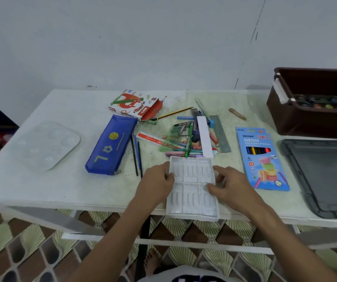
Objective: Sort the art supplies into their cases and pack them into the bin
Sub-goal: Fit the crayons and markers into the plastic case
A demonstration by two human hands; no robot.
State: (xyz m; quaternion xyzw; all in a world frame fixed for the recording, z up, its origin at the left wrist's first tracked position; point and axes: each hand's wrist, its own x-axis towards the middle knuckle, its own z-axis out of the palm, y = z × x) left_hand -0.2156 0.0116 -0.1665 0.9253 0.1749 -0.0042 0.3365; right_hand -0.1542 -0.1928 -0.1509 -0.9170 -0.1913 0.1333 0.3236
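A white plastic insert tray with moulded slots lies at the table's front edge, overhanging it slightly. My left hand grips its left edge and my right hand presses on its right side. Just behind it is a pile of crayons and pens. An open oil pastels box lies further back. A blue pencil pouch rests to the left, a blue neon coloured pencils box to the right. The brown bin stands at the far right.
A clear paint palette lies at the left. A grey lid sits at the right front. A metal ruler, a yellow pencil, a brown crayon and dark pencils lie loose on the table.
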